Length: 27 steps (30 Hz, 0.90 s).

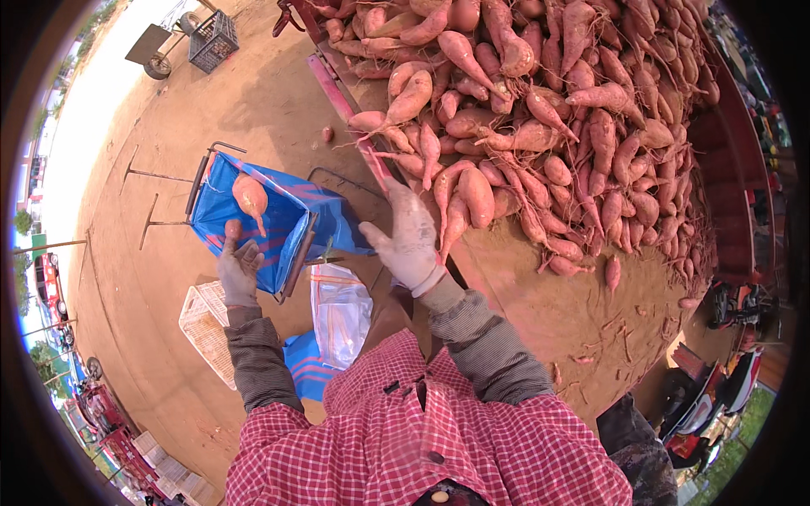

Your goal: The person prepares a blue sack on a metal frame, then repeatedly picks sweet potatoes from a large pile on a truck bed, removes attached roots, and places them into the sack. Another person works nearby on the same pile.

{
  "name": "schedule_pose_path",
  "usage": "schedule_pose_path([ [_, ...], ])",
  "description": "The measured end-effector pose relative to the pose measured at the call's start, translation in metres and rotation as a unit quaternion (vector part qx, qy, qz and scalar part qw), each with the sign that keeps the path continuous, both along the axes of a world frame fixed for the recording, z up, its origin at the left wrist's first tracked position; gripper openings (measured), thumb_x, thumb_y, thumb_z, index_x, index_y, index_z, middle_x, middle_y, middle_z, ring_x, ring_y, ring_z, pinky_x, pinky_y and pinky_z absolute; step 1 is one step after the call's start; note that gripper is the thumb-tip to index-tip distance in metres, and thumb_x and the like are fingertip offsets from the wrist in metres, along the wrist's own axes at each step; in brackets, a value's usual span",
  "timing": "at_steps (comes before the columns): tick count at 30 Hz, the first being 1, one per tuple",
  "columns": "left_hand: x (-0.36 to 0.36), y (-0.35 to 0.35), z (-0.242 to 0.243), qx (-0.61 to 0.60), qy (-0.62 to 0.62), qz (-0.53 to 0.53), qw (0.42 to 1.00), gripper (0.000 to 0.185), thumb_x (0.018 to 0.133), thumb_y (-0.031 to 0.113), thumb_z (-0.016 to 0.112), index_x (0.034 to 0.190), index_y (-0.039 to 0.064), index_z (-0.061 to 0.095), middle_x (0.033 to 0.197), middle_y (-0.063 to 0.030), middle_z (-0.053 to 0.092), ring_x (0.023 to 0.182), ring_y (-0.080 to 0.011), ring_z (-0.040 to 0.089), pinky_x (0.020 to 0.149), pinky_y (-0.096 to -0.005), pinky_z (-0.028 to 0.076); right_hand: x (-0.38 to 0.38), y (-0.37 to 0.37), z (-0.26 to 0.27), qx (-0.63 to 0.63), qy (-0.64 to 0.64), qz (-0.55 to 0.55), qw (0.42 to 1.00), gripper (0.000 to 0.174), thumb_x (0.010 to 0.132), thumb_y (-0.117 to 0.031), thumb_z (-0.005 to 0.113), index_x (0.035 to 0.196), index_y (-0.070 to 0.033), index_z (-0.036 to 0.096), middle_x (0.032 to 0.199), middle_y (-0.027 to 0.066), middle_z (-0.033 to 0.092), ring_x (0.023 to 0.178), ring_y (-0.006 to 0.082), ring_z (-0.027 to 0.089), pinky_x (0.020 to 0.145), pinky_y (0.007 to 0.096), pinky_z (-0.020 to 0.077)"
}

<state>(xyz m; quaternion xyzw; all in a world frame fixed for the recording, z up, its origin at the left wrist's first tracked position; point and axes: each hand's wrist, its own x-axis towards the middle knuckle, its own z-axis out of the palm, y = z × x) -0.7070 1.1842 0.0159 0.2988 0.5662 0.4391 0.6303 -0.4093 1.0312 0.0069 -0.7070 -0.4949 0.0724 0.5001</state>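
My left hand (pixel 240 272), in a dirty work glove, is at the near rim of a blue woven plastic sack (pixel 285 190) held open on a metal frame. A plump sweet potato (pixel 250 195) appears just beyond its fingers, over the sack's mouth, apart from the hand. The fingers are partly curled, with a reddish-brown tip at the top. My right hand (pixel 408 237), gloved too, has its fingers spread and holds nothing. It is beside the edge of a red truck bed (pixel 345 104), close to a large heap of sweet potatoes (pixel 474 190).
A cream plastic basket (pixel 205 332) and a white sack (pixel 342 310) are near my legs. Metal rods (pixel 158 174) jut from the sack frame. A dark crate (pixel 214 41) is farther off. A person's dark trouser leg (pixel 633 443) shows at lower right, near motorcycles (pixel 709 405).
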Motion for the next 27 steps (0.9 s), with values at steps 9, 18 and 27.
schedule_pose_path([
  [9,0.187,-0.096,-0.096,0.110,0.342,-0.348,0.866,0.071,0.085,0.028,0.075,0.141,-0.003,0.044,0.094,-0.0084,0.064,0.082,-0.0157,0.063,0.068,-0.0299,0.053,0.108,-0.044,-0.091,-0.393,-0.043,-0.253,0.883,0.085,0.070,-0.036,0.082,0.140,-0.008,0.044,0.120,0.0189,0.058,0.111,0.0407,0.054,0.094,0.0495,0.0454],
  [18,0.236,-0.093,-0.145,-0.055,0.103,-0.344,0.932,0.052,0.072,0.024,0.083,0.112,0.000,0.060,0.102,-0.0101,0.068,0.087,-0.0211,0.066,0.080,-0.0332,0.053,0.105,-0.164,-0.096,0.037,0.456,-0.330,0.826,0.050,0.085,-0.020,0.077,0.122,0.006,0.057,0.108,0.0122,0.066,0.094,0.0182,0.064,0.082,0.0310,0.0524],
  [27,0.147,-0.140,-0.064,-0.119,-0.478,-0.281,0.823,0.059,0.078,0.022,0.073,0.127,0.002,0.046,0.116,-0.0120,0.058,0.108,-0.0290,0.059,0.095,-0.0427,0.051,-0.003,-0.073,0.015,-0.077,0.400,0.000,0.913,0.055,0.089,-0.028,0.068,0.131,0.004,0.052,0.113,0.0187,0.064,0.102,0.0300,0.063,0.090,0.0402,0.0488],
])
